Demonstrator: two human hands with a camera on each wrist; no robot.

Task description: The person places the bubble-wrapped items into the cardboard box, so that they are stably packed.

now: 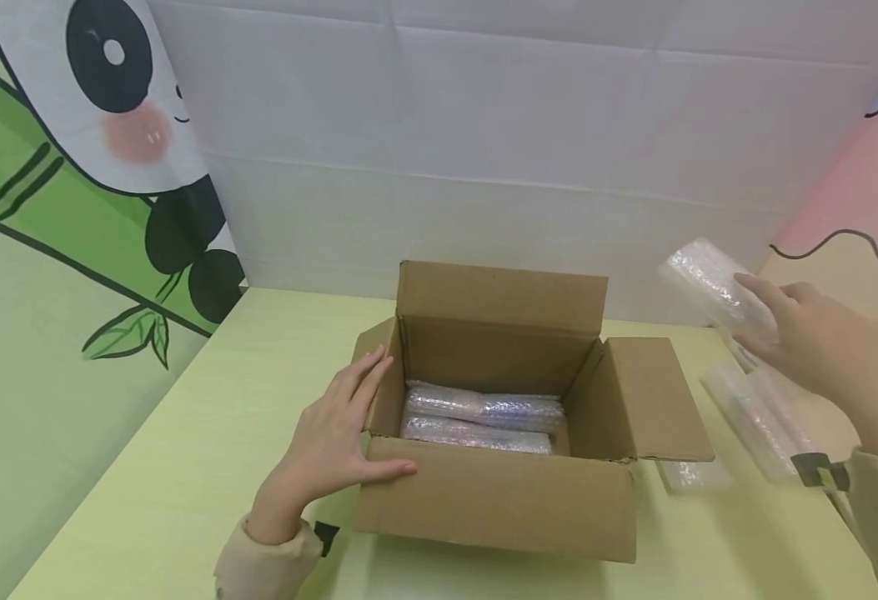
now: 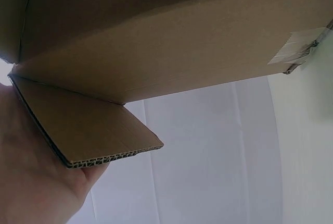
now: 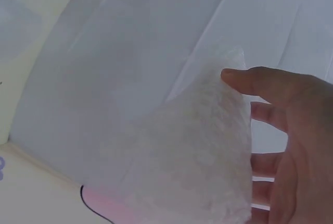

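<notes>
An open cardboard box (image 1: 499,500) stands on the table with its flaps folded out. My left hand (image 1: 326,442) rests at its front left corner, the thumb lying straight over the front flap and the fingers extended along the left flap (image 2: 88,125). Inside the box lie bubble-wrapped packages (image 1: 476,404), side by side across its width. My right hand (image 1: 829,342) grips another bubble-wrapped package (image 1: 709,279), raised to the right of the box. In the right wrist view, the thumb presses one face of this package (image 3: 192,151), while the fingers are partly hidden behind it.
More bubble-wrapped packages (image 1: 754,417) lie on the table right of the box, below my right forearm. Another package (image 1: 694,475) sits partly under the right flap (image 1: 659,400). A white sheet (image 1: 514,150) hangs behind the yellow table (image 1: 161,467), with printed panels at both sides.
</notes>
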